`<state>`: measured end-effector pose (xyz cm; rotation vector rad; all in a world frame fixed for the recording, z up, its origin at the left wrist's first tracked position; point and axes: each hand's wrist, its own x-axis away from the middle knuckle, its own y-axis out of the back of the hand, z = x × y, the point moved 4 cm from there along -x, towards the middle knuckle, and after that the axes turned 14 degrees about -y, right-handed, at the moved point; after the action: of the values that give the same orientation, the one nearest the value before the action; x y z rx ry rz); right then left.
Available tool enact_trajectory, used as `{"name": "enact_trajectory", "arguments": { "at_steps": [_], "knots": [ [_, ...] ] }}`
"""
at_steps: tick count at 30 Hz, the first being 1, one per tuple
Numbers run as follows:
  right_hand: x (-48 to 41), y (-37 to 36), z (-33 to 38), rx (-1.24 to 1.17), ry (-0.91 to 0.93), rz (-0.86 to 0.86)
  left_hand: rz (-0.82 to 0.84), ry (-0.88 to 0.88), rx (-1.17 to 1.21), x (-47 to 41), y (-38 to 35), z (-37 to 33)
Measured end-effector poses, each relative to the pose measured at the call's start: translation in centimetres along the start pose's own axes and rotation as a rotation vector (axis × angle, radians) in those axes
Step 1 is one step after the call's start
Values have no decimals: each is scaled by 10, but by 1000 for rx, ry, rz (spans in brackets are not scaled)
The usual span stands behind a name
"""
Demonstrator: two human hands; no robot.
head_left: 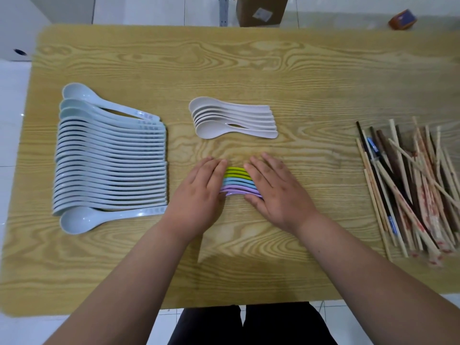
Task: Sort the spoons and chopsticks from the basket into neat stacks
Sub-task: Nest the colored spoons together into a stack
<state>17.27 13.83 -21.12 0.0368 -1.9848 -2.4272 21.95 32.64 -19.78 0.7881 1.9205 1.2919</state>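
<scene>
Hands press flat from both sides on a small row of coloured spoons [236,183]: left hand [199,192] over the bowls, right hand [271,192] over the handle ends, fingers extended, not curled around anything. Beyond the fingertips lies a beige spoon stack [231,120]; outboard of the left hand a long pale-blue spoon row [109,158], outboard of the right hand the chopstick pile [410,188].

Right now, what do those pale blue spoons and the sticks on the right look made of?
The pale blue spoons look like glazed ceramic or melamine: smooth, glossy, printed handles. The chopsticks look mostly like bare light wood or bamboo, matte, a few dark brown, some in paper sleeves.
</scene>
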Motion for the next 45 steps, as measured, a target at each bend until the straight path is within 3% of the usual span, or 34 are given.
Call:
{"name": "enact_trajectory", "arguments": {
  "at_steps": [17,30,36,40,45],
  "knots": [
    [-4,5,-1,-53,13,35,-27,55,7,-1,10,-5],
    [-6,10,0,-22,-15,114,118,103,-42,-2,17,-2],
    [0,23,2,-44,-37,121,106,71,-83,-6,31,-11],
    [26,46,-5,-76,-102,79,9,-11,-67,-3,50,-35],
    [88,76,-27,-146,-198,94,113,-64,48,9,42,-84]
  ]
}}
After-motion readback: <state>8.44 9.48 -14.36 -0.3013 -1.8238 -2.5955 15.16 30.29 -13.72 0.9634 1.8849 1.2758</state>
